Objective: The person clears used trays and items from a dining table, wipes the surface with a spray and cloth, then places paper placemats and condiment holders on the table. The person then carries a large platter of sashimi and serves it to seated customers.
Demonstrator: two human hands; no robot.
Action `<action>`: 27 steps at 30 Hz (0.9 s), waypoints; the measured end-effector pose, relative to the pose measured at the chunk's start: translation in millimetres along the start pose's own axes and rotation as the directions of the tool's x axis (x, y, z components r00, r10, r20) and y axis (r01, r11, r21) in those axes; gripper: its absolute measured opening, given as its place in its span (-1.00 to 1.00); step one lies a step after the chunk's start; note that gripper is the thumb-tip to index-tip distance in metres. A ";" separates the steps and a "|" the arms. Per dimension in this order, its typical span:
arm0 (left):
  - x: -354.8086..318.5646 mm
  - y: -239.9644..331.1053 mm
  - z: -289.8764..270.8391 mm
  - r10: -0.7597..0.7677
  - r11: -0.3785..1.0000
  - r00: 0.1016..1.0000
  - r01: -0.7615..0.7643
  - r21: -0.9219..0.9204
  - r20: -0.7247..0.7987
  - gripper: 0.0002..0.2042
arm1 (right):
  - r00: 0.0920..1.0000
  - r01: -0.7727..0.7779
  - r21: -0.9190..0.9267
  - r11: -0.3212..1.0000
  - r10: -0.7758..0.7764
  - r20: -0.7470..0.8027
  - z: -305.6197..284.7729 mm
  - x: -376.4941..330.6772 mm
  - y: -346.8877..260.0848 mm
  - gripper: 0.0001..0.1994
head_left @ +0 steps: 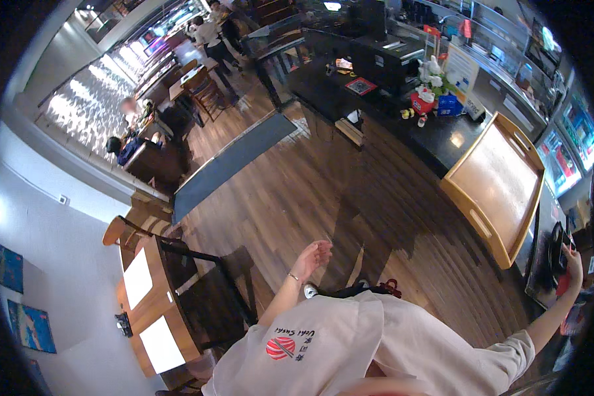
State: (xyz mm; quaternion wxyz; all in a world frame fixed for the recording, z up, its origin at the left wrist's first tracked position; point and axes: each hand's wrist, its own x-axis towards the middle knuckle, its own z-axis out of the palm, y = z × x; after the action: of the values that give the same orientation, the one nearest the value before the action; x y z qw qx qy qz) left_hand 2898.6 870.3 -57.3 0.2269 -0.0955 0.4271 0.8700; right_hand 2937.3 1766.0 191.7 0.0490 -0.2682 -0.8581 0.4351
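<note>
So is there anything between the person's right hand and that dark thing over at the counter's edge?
No. The right hand is already on the dark flat object beside the wooden tray, with nothing visible between them. The left hand hangs free over the floor, touching nothing.

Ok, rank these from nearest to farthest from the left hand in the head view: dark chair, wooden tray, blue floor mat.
From the left hand:
1. Dark chair, just to its left by the small table.
2. Blue floor mat, ahead and left on the wood floor.
3. Wooden tray, far right on the dark counter.
</note>
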 end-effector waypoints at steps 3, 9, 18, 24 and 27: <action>-5.7 -3.0 -2.2 -0.038 0.999 0.997 0.039 0.024 -0.064 -0.56 | 0.998 -0.067 0.000 0.998 0.067 -0.009 -6.3 4.4 2.6 -0.68; -14.9 7.3 -11.2 -0.021 0.999 0.996 0.019 -0.034 -0.083 -0.57 | 0.996 -0.077 -0.089 0.993 0.072 -0.055 -22.0 2.6 7.7 -0.59; -7.4 20.3 -15.6 -0.005 1.000 0.993 0.004 -0.010 -0.120 -0.59 | 0.971 -0.098 -0.097 0.990 0.074 -0.226 -87.0 -29.8 57.9 -0.62; 3.0 16.4 -15.5 -0.081 0.997 0.994 0.080 -0.018 -0.071 -0.59 | 0.997 -0.033 0.293 0.955 0.052 -0.056 -39.4 -75.1 65.3 -0.62; 9.0 15.4 -9.2 -0.090 0.996 0.994 0.090 0.002 -0.070 -0.59 | 0.997 0.021 0.443 0.896 0.013 -0.073 -23.6 -80.0 68.7 -0.68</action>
State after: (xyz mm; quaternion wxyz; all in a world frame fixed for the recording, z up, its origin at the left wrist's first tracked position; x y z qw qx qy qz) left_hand 2883.2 857.7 -55.4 0.2510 -0.1444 0.4323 0.8540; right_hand 3041.6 1775.6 165.0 0.1414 -0.2641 -0.7348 0.6086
